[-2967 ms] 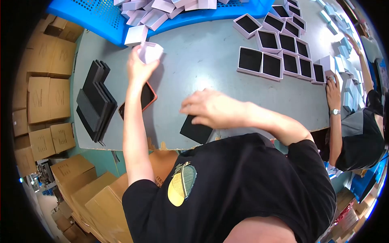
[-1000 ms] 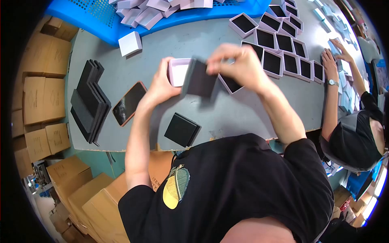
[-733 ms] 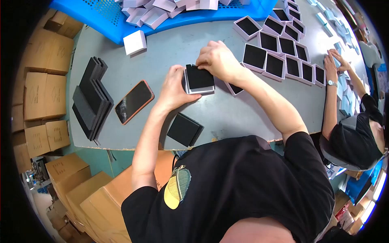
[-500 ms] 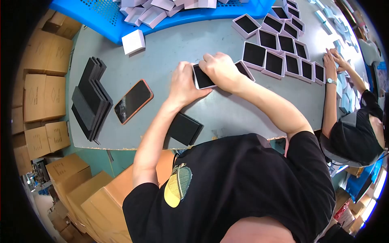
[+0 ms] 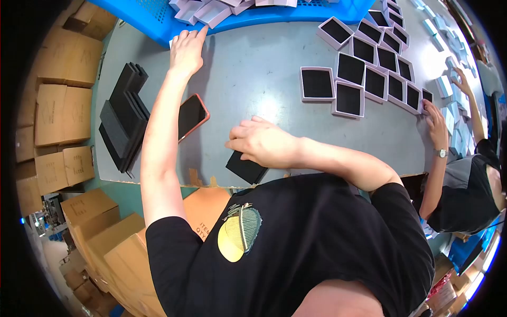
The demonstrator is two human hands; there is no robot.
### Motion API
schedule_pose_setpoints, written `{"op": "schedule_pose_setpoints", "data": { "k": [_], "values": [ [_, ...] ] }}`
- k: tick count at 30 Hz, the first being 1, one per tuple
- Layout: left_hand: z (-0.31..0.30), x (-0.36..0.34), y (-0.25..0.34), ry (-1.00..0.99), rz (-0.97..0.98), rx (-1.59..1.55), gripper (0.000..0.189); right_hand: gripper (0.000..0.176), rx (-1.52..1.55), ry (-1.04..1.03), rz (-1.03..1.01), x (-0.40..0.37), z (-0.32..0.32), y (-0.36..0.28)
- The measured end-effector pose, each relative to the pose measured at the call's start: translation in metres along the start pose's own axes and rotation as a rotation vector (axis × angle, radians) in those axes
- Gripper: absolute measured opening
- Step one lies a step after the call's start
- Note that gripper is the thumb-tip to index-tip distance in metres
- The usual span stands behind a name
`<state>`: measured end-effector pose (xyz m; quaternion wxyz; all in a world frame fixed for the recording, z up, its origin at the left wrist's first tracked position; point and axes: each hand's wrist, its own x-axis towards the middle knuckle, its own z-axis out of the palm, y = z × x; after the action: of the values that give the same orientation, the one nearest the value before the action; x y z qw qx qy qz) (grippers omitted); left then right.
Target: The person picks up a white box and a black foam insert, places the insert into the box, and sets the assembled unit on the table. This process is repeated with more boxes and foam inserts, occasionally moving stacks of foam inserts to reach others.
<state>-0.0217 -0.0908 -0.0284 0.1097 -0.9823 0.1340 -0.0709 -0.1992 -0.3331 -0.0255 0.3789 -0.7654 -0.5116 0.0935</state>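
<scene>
My left hand (image 5: pixel 187 52) is stretched out at the rim of the blue basket (image 5: pixel 158 29), fingers extended over a small white box that it almost wholly hides. Close to the table's front edge, my right hand (image 5: pixel 266 143) has its fingers curled on the top edge of a stack of black foam pads (image 5: pixel 246 169). How many pads the fingers pinch is hidden. A phone in an orange case (image 5: pixel 193 113) lies beside my left forearm, which partly covers it. Right of centre stand shallow pale boxes lined with black foam (image 5: pixel 317 83), grouped edge to edge.
Folded black foam sheets (image 5: pixel 124 113) lie at the table's left. Pale open boxes (image 5: pixel 214 13) fill the basket. A co-worker's hand (image 5: pixel 436 124) touches the far right end of the lined boxes, near many light blue boxes (image 5: pixel 453 113). Cardboard cartons (image 5: pixel 55 116) stand at left.
My hands have parted: the left went up to the white box by the basket, the right down to the foam pads. The lined box they held now stands at the group's left end.
</scene>
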Motion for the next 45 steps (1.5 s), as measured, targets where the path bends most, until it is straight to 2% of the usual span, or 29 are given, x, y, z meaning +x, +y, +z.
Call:
{"op": "schedule_pose_setpoints", "data": {
  "k": [2, 6, 8, 9, 11, 13, 14, 15, 17, 19, 20, 22, 23, 24, 25, 26, 27, 28, 29, 31, 33, 35, 38, 41, 42, 45],
  "values": [
    [0.010, -0.002, 0.000, 0.045, -0.013, 0.028, 0.076, 0.022, -0.047, -0.201, 0.044, 0.003, 0.001, -0.004],
    [0.008, -0.005, -0.006, 0.002, -0.012, 0.223, 0.072, 0.015, 0.040, -0.090, 0.015, 0.000, 0.000, 0.001],
    [0.002, -0.006, -0.011, -0.092, -0.048, 0.195, 0.078, 0.011, 0.153, -0.041, 0.017, -0.004, -0.002, 0.006],
    [-0.001, -0.004, -0.011, -0.138, -0.060, 0.178, 0.081, 0.010, 0.311, -0.032, 0.080, -0.005, -0.013, 0.004],
    [0.007, -0.005, -0.021, -0.095, -0.063, 0.175, 0.073, 0.010, 0.630, -0.005, 0.213, -0.009, -0.044, 0.001],
    [0.012, -0.004, -0.033, -0.085, -0.055, 0.151, 0.071, 0.019, 0.799, 0.091, 0.312, -0.022, -0.060, 0.022],
    [0.012, -0.003, -0.038, -0.096, -0.049, 0.130, 0.072, 0.018, 1.127, 0.124, 0.459, -0.027, -0.071, 0.027],
    [0.014, -0.003, -0.043, -0.108, -0.043, 0.108, 0.073, 0.020, 1.283, 0.220, 0.477, -0.032, -0.070, 0.040],
    [0.016, 0.002, -0.045, -0.120, -0.080, 0.039, 0.080, 0.022, 1.393, 0.321, 0.512, -0.033, -0.063, 0.059],
    [-0.006, -0.003, -0.027, -0.099, -0.165, -0.063, 0.083, 0.023, 1.414, 0.441, 0.639, -0.040, -0.060, 0.064],
    [-0.020, -0.004, -0.018, -0.152, -0.220, -0.132, 0.090, 0.024, 1.298, 0.592, 0.635, -0.043, -0.056, 0.070],
    [-0.022, -0.016, -0.003, 0.026, -0.172, -0.384, 0.087, 0.026, 0.997, 0.880, 0.666, -0.047, -0.053, 0.072],
    [-0.022, -0.021, 0.001, 0.116, -0.150, -0.506, 0.086, 0.026, 1.153, 0.919, 0.691, -0.053, -0.062, 0.072],
    [-0.006, -0.028, 0.006, 0.224, 0.007, -0.598, 0.085, 0.026, 1.144, 0.931, 0.688, -0.058, -0.065, 0.076],
    [0.002, -0.035, 0.016, 0.010, 0.001, -0.961, 0.082, 0.026, 1.134, 0.947, 0.685, -0.060, -0.066, 0.079],
    [-0.015, -0.049, 0.044, -0.219, -0.113, -1.371, 0.081, 0.024, 1.077, 0.953, 0.698, -0.057, -0.069, 0.072],
    [-0.014, -0.059, 0.065, -0.228, -0.032, -1.402, 0.078, 0.022, 0.992, 0.921, 0.663, -0.055, -0.072, 0.070],
    [-0.002, -0.066, 0.080, -0.049, 0.130, -1.125, 0.074, 0.019, 0.906, 0.887, 0.630, -0.053, -0.074, 0.070],
    [-0.015, -0.073, 0.095, -0.030, 0.210, -1.046, 0.073, 0.017, 0.821, 0.852, 0.600, -0.051, -0.076, 0.069],
    [-0.019, -0.083, 0.117, -0.058, 0.200, -1.049, 0.075, 0.016, 0.426, 0.760, 0.600, -0.043, -0.081, 0.065],
    [-0.010, -0.087, 0.127, 0.064, 0.274, -0.940, 0.076, 0.017, -0.076, 0.579, 0.533, -0.037, -0.087, 0.069],
    [-0.010, -0.087, 0.132, 0.046, 0.248, -0.956, 0.077, 0.017, -0.076, 0.345, 0.594, -0.029, -0.088, 0.068],
    [-0.018, -0.090, 0.141, 0.029, 0.175, -0.949, 0.076, 0.017, -0.420, 0.380, 0.294, -0.029, -0.063, 0.084],
    [-0.021, -0.092, 0.147, 0.041, 0.144, -0.948, 0.078, 0.008, -0.768, 0.484, 0.228, -0.028, -0.053, 0.078],
    [-0.019, -0.092, 0.144, 0.027, 0.180, -0.937, 0.079, 0.006, -0.793, 0.471, 0.260, -0.029, -0.051, 0.078],
    [-0.018, -0.091, 0.115, 0.008, 0.132, -0.986, 0.073, 0.006, -0.917, 0.459, 0.338, -0.033, -0.056, 0.079]
  ]
}}
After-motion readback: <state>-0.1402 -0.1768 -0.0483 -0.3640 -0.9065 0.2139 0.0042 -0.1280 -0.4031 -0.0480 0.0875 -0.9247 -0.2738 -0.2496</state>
